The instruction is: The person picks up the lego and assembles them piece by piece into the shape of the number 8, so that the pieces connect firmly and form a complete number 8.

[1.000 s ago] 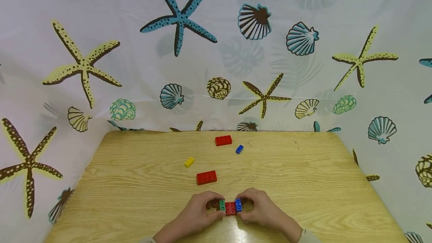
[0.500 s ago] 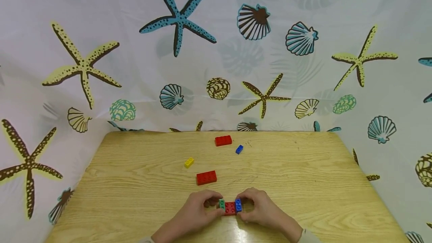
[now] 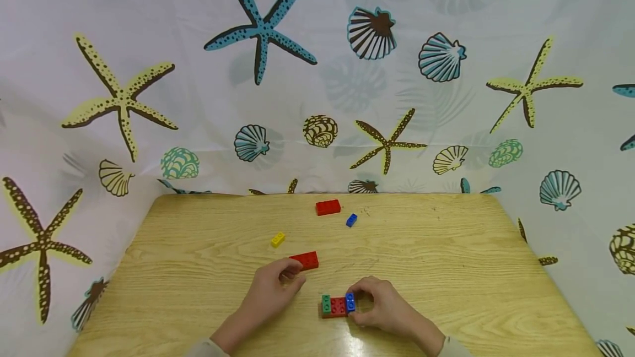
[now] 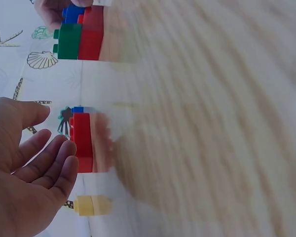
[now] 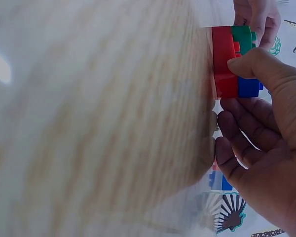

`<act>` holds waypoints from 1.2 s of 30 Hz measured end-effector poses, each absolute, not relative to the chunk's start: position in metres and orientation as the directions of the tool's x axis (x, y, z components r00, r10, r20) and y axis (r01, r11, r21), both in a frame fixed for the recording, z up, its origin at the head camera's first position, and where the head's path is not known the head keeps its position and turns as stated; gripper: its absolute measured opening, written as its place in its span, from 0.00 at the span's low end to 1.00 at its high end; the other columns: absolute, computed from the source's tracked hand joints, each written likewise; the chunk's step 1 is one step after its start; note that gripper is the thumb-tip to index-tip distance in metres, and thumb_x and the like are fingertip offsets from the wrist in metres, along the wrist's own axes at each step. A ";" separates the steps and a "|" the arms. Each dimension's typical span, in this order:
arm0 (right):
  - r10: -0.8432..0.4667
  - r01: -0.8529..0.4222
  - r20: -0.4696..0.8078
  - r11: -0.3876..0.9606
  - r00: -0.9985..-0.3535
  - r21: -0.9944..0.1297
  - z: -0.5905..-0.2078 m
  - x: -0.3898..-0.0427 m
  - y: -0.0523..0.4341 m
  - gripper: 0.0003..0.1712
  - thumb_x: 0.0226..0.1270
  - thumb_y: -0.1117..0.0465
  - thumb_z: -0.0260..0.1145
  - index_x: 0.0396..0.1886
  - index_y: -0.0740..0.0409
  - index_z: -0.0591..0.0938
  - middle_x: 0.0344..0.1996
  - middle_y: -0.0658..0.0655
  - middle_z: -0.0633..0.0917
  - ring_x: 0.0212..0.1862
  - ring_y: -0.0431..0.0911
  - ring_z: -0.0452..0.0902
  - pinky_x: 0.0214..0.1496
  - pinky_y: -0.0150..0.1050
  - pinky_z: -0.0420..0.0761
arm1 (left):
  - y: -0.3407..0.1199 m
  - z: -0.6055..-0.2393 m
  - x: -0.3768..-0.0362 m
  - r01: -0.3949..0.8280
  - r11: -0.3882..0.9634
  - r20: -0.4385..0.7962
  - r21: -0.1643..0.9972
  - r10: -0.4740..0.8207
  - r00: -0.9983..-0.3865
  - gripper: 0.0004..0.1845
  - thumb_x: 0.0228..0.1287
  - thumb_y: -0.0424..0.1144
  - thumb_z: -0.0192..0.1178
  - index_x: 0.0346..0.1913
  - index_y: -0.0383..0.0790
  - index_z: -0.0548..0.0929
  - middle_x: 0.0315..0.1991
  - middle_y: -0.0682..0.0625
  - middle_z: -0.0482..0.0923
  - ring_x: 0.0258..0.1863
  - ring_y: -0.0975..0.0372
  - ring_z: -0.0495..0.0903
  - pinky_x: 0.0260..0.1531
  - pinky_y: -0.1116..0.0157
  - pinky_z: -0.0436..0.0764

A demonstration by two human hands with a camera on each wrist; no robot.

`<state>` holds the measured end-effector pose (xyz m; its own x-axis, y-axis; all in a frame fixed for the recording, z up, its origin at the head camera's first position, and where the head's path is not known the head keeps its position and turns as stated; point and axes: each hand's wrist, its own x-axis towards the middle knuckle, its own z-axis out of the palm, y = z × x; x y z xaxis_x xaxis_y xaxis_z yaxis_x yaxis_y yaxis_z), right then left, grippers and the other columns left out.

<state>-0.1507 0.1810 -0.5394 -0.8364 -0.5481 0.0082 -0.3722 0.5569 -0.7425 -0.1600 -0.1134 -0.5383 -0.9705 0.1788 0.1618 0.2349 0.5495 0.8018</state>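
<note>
The right hand pinches the small stack of red, green and blue plastic bricks at the near edge of the wooden bench. Just beyond, the left hand, fingers relaxed and holding nothing, reaches the long red brick; closing on it looks next.

Light wood-grain worktop, rounded far corners, glossy glare patch at near edge. White curtain behind and at both sides, printed with blue, yellow, brown starfish and scallop shells. Even, soft light; faint shadows.
</note>
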 end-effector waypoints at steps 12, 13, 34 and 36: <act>-0.549 -0.376 0.009 0.560 -0.836 -0.738 -0.539 -0.152 0.182 0.19 0.61 0.54 0.80 0.52 0.50 0.88 0.47 0.45 0.87 0.52 0.41 0.82 0.56 0.36 0.82 | -0.125 -0.546 -0.170 0.216 0.599 0.197 0.771 0.098 -0.976 0.15 0.63 0.33 0.75 0.52 0.41 0.87 0.41 0.51 0.87 0.41 0.61 0.85 0.43 0.62 0.86; -0.549 -0.374 0.006 0.561 -0.836 -0.739 -0.539 -0.152 0.182 0.19 0.61 0.54 0.80 0.52 0.49 0.88 0.47 0.44 0.87 0.52 0.41 0.82 0.56 0.35 0.82 | -0.126 -0.547 -0.171 0.215 0.604 0.200 0.767 0.094 -0.975 0.16 0.63 0.33 0.75 0.53 0.41 0.87 0.41 0.51 0.86 0.41 0.61 0.84 0.43 0.62 0.86; -0.549 -0.372 0.007 0.556 -0.836 -0.743 -0.540 -0.151 0.182 0.19 0.61 0.56 0.80 0.51 0.50 0.88 0.47 0.45 0.87 0.52 0.41 0.82 0.57 0.36 0.82 | -0.131 -0.548 -0.182 0.211 0.656 0.164 0.725 0.133 -0.977 0.21 0.62 0.35 0.76 0.58 0.37 0.86 0.39 0.50 0.84 0.37 0.63 0.78 0.40 0.65 0.79; -0.546 -0.368 0.007 0.556 -0.838 -0.745 -0.540 -0.151 0.182 0.19 0.60 0.56 0.80 0.51 0.50 0.88 0.47 0.45 0.87 0.52 0.41 0.82 0.57 0.36 0.82 | -0.130 -0.546 -0.183 0.210 0.653 0.156 0.728 0.140 -0.978 0.21 0.62 0.35 0.76 0.57 0.36 0.87 0.38 0.50 0.84 0.36 0.62 0.77 0.39 0.65 0.78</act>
<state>-0.1508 0.1820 -0.5403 -0.8378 -0.5460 0.0066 -0.3682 0.5561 -0.7451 -0.1830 -0.1302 -0.5460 -0.9778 0.1402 0.1559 0.2097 0.6525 0.7282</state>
